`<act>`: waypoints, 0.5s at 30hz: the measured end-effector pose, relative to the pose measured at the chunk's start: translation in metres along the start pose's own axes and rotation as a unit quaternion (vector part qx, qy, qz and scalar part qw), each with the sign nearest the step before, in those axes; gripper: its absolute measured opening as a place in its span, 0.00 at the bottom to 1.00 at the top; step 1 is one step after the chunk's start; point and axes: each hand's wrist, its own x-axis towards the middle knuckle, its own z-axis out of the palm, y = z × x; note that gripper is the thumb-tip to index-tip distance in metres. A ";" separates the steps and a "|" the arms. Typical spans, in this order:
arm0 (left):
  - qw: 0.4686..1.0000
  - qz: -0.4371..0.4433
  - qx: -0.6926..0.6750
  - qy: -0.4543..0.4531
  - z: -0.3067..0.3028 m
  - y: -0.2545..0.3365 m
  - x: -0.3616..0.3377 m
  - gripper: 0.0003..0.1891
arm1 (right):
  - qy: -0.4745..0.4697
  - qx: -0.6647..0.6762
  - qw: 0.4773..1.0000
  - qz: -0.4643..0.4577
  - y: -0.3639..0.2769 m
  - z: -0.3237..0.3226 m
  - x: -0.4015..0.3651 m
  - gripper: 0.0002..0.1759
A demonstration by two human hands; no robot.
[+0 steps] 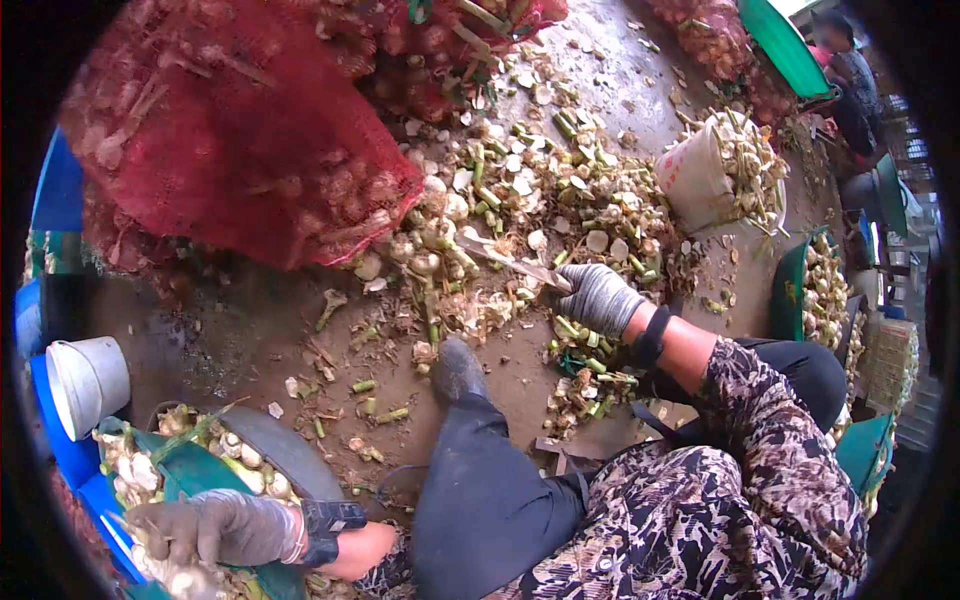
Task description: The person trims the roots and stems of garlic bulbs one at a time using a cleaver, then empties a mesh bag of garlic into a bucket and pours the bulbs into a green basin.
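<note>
My right hand (600,300), in a grey knit glove with a dark wristband, is closed round the handle of a knife (515,264). The blade points left over heaped garlic bulbs (425,262) and cut stalks. At lower left, my left hand (215,525) wears a soiled grey glove and a wristwatch-like dark band. It hangs palm down over a green-lined basket (185,475) of garlic bulbs (245,455). Its fingers bend downward and look apart, just above pale bulbs; their tips are partly hidden and blurred.
A large red mesh sack (250,150) of garlic stands in front. A white bucket (725,175) of stalks leans at right, near a green basket (790,290) of garlic. A whitish bucket (90,380) sits at left. Trimmings litter the floor; another person (850,70) is far right.
</note>
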 end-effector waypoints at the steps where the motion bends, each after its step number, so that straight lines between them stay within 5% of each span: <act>1: 0.999 -0.016 0.027 0.010 -0.007 -0.005 0.001 0.15 | -0.002 -0.011 1.000 -0.001 -0.007 -0.001 0.002 0.13; 3: 0.983 -0.071 0.155 0.062 -0.039 -0.040 0.011 0.19 | -0.015 0.003 1.000 0.008 -0.010 0.001 0.003 0.15; 5: 0.803 -0.160 0.537 0.205 -0.100 -0.068 0.008 0.16 | -0.007 0.006 1.000 0.002 -0.011 0.003 0.001 0.14; 6: 0.699 -0.212 0.628 0.269 -0.170 -0.064 -0.003 0.14 | -0.001 0.014 1.000 0.000 -0.009 0.005 -0.001 0.14; 7: 0.666 -0.235 0.657 0.262 -0.226 -0.074 -0.020 0.10 | 0.015 0.027 1.000 -0.004 -0.007 0.006 -0.004 0.13; 8: 0.712 -0.295 0.566 0.293 -0.263 -0.082 -0.029 0.04 | 0.014 0.024 1.000 -0.002 -0.005 0.007 -0.004 0.13; 10: 0.727 -0.241 0.625 0.152 -0.358 -0.106 -0.061 0.11 | -0.003 -0.004 1.000 0.024 -0.001 0.007 -0.004 0.11; 12: 0.340 -0.411 0.845 0.033 -0.345 -0.133 -0.057 0.35 | 0.005 0.002 1.000 0.024 0.003 0.011 -0.002 0.10; 13: 0.111 -0.295 0.945 -0.092 -0.336 -0.147 -0.062 0.41 | -0.003 -0.001 1.000 0.029 0.001 0.010 0.000 0.13; 14: 0.014 -0.380 0.917 -0.118 -0.297 -0.167 -0.045 0.41 | -0.011 -0.005 0.999 0.036 0.000 0.009 0.001 0.16; 15: -0.022 -0.328 0.932 -0.151 -0.312 -0.166 -0.054 0.39 | -0.018 -0.032 0.999 0.036 -0.007 0.005 0.003 0.16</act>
